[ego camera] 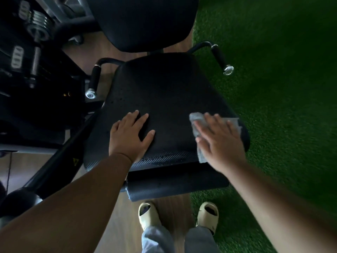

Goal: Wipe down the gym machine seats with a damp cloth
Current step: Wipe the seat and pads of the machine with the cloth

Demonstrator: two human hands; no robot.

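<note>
Green turf (282, 88), wood floor (116, 212), weight plates (39, 24), cream slippers (148, 213)

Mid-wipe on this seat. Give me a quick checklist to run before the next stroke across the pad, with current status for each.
1. Cloth under the wiping hand: ok. The right hand lies flat on the grey cloth, at the seat's right front.
2. Cloth flat on the seat: ok, though one corner hangs over the front edge.
3. Bracing hand: ok. The left hand rests open on the seat's left front.
4. Path to the left clear: not ok. The left hand lies in the way of a full stroke.
5. Cloth damp: cannot tell; droplets show on the seat.
6. Backrest wiped: cannot tell.
</note>
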